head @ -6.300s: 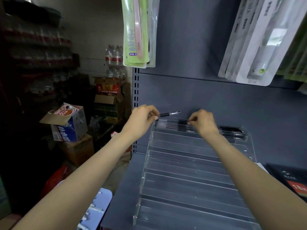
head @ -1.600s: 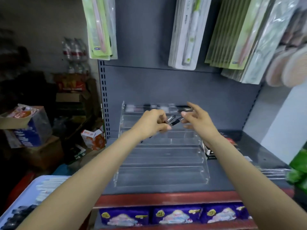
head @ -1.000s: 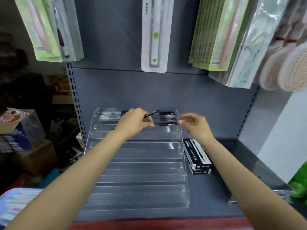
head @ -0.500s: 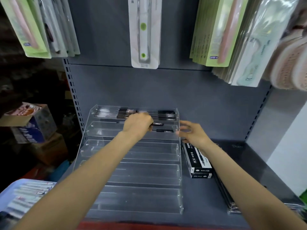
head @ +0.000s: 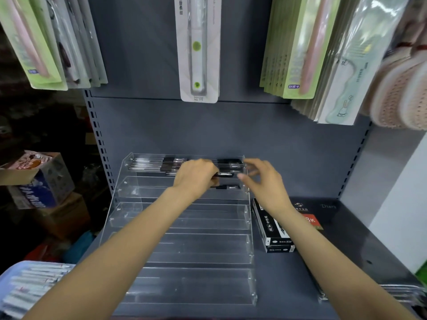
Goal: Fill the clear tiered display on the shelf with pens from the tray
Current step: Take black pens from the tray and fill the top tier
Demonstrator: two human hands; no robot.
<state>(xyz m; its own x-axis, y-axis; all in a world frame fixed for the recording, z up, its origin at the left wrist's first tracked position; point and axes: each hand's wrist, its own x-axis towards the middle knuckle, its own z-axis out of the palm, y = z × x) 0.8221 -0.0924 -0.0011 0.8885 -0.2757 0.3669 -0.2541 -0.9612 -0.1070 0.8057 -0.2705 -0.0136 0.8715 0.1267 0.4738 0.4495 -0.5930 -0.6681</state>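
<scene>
Head view, from left to right: a pale blue tray (head: 13, 277) of pens (head: 34, 282) sat at the lower left edge. On the grey shelf (head: 346, 250) stood the clear tiered display (head: 184, 227), its top tier holding a row of black-and-clear pens (head: 157, 163). The left hand (head: 196, 179) hovered over the second tier, fingers curled around a black pen (head: 225, 174); another pen (head: 227, 187) lay in that tier just below. The right hand (head: 263, 181) hung beside the display's upper right corner, fingers loosely spread and holding nothing. Black pen boxes (head: 270, 229) lay just beside the display on the right.
</scene>
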